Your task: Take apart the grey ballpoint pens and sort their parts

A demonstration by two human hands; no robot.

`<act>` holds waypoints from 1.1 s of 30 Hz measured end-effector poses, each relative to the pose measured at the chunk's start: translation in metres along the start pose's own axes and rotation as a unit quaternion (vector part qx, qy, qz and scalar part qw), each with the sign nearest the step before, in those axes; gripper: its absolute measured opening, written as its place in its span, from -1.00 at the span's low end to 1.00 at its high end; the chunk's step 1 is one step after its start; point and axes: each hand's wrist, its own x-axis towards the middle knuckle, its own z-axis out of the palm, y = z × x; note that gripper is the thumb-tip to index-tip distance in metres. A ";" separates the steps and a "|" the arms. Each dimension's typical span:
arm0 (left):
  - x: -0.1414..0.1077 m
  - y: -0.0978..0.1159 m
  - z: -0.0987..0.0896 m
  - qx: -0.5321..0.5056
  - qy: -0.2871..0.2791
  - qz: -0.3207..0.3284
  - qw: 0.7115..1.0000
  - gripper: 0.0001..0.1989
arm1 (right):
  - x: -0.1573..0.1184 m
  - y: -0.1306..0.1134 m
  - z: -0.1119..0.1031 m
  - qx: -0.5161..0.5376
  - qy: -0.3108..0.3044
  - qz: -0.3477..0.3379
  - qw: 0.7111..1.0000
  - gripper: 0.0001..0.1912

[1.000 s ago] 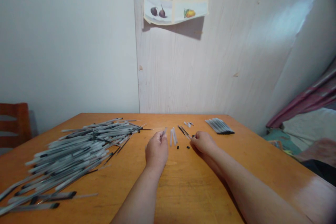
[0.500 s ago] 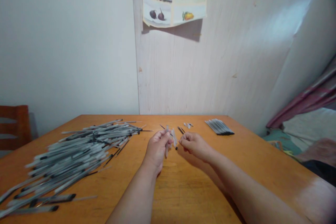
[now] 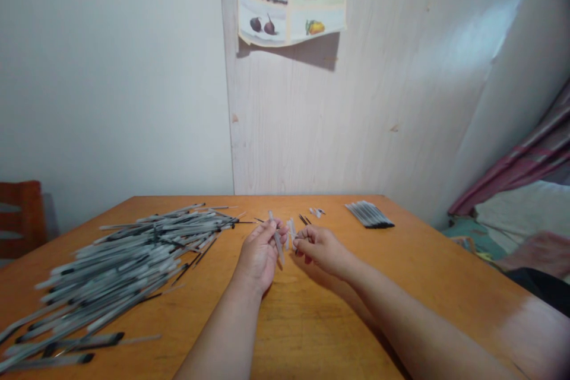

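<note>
My left hand (image 3: 260, 252) is closed around a whitish translucent pen barrel (image 3: 278, 243), which slants upright between thumb and fingers. Close beside it, my right hand (image 3: 318, 249) pinches another translucent pen part (image 3: 292, 230), with a small dark end showing below the fingers. The hands are a short gap apart above the table's middle. Just beyond the right hand lie thin black pen refills (image 3: 304, 219) and a few small whitish pieces (image 3: 317, 212). How far the fingers wrap around each part is partly hidden.
A large loose heap of pens (image 3: 133, 261) with dark ends covers the left of the wooden table (image 3: 303, 332). At the back right, several pens (image 3: 369, 215) lie side by side in a neat row. A wooden chair (image 3: 20, 214) stands at the left edge.
My right fingers have closed on the dark-ended pen part that stood between the hands. My left hand has shifted slightly left, its barrel now tilted. The view has turned a little.
</note>
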 end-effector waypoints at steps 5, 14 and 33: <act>0.000 -0.002 0.000 -0.011 -0.007 -0.015 1.000 -0.93 | 0.001 0.000 0.000 0.031 0.056 -0.040 0.997 -0.77; -0.003 -0.006 0.000 0.018 -0.042 -0.050 0.998 -0.90 | 0.000 -0.012 0.001 0.143 0.127 -0.049 0.980 -0.68; 0.000 0.004 -0.009 0.123 -0.047 -0.050 0.990 -0.84 | 0.008 -0.010 -0.079 0.283 0.322 -0.065 0.901 -0.81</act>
